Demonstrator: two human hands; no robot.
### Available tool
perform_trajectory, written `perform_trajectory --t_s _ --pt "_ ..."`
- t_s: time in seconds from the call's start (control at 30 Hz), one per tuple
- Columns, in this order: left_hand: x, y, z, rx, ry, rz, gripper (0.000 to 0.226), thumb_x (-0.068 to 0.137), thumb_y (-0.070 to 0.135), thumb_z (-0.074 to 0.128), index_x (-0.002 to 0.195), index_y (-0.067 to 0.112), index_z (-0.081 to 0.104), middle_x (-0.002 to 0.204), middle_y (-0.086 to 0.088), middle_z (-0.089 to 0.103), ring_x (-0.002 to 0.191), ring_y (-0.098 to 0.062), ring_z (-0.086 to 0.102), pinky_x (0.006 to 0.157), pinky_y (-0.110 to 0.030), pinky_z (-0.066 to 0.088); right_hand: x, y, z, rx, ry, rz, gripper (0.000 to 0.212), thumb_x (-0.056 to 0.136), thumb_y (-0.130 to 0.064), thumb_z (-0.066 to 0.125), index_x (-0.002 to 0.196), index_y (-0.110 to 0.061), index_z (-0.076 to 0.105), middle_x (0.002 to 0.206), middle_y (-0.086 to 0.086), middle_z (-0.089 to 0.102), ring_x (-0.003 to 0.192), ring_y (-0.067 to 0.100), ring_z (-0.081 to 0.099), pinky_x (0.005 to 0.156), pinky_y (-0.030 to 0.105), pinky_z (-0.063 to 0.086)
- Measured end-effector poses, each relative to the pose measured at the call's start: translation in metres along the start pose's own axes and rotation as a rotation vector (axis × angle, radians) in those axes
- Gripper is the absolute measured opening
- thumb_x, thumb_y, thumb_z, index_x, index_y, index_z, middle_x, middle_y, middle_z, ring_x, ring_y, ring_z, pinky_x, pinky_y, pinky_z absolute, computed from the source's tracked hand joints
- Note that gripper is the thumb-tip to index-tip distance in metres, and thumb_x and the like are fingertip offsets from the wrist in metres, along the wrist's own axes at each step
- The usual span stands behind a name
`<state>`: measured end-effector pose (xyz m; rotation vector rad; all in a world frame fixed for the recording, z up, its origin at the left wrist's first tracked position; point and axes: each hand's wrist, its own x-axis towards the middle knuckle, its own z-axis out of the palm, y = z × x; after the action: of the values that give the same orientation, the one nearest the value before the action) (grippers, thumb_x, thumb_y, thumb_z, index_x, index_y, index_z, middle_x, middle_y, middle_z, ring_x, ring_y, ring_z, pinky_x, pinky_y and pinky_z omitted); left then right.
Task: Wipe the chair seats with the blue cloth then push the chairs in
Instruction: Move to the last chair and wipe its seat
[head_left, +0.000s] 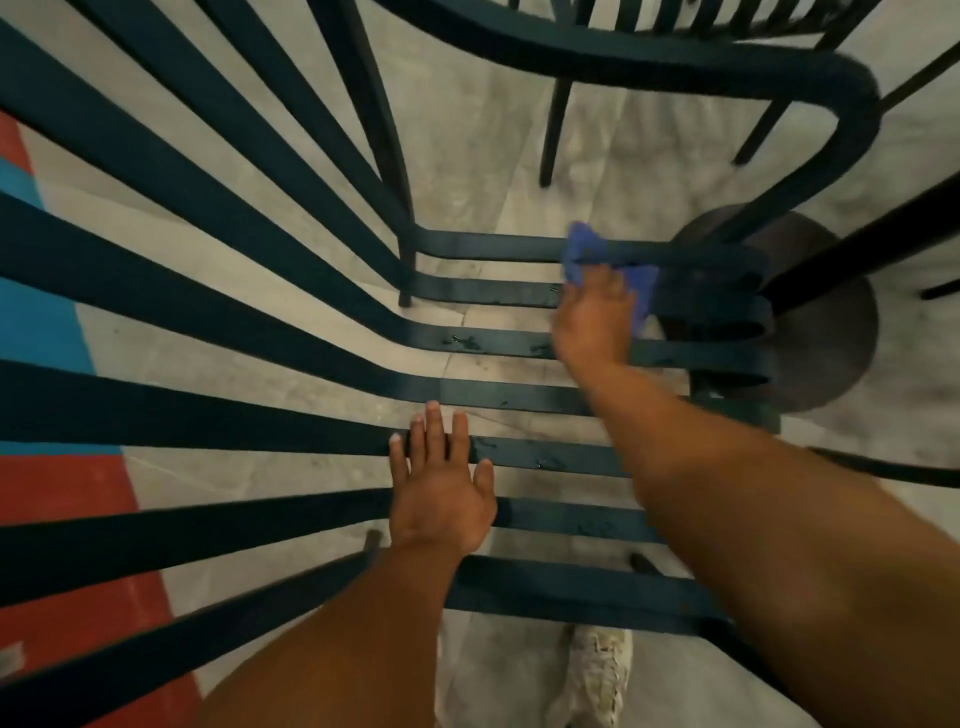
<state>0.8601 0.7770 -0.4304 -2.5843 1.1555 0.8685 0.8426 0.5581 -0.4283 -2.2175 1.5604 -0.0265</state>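
Note:
A dark teal slatted metal chair fills the view; its seat slats (519, 395) run across the middle and its back slats fan out to the left. Water drops shine on some seat slats. My right hand (595, 322) presses the blue cloth (587, 249) onto the far seat slats near the right edge of the seat. My left hand (441, 488) lies flat, fingers spread, on the nearer seat slats and holds nothing.
The chair's curved armrest (727, 67) arcs over the top right. A round dark table base (810, 322) stands on the grey floor to the right. Legs of another chair (553, 135) show beyond. Red and blue floor paint (47, 322) lies left. My light shoe (597, 670) shows below.

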Motion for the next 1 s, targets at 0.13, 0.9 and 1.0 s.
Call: perform_trajectory --t_s 0.13,0.9,1.0 --pt "0.003 -0.009 0.015 -0.056 0.074 0.043 0.073 0.096 0.048 0.039 0.154 0.019 0.006 0.162 -0.012 -0.006 0.148 -0.033 -0.006 0.117 -0.055 -0.012 -0.055 -0.1 0.059 -0.07 -0.227 -0.383 0.075 0.089 -0.011 0.05 0.153 -0.019 0.012 0.155 0.012 0.025 0.143 0.032 0.02 0.118 0.047 0.009" --pt "-0.006 -0.016 -0.013 -0.311 0.043 0.052 0.059 0.104 0.035 0.026 0.154 0.023 -0.001 0.163 -0.005 -0.004 0.149 -0.027 -0.004 0.12 -0.043 0.004 -0.108 0.048 -0.001 -0.232 -0.157 0.05 0.067 0.093 -0.014 0.044 0.151 -0.027 0.013 0.152 0.017 0.022 0.139 0.043 0.023 0.106 0.056 0.034" --pt "-0.008 -0.012 -0.032 -0.718 0.133 -0.176 0.05 0.105 0.037 0.028 0.153 0.032 0.016 0.157 -0.004 0.029 0.142 -0.029 0.03 0.109 -0.041 0.032 -0.136 -0.023 0.036 -0.203 -0.335 -0.247 0.065 0.097 -0.029 0.045 0.152 -0.031 0.01 0.16 0.007 0.011 0.146 0.039 0.004 0.115 0.058 0.014"
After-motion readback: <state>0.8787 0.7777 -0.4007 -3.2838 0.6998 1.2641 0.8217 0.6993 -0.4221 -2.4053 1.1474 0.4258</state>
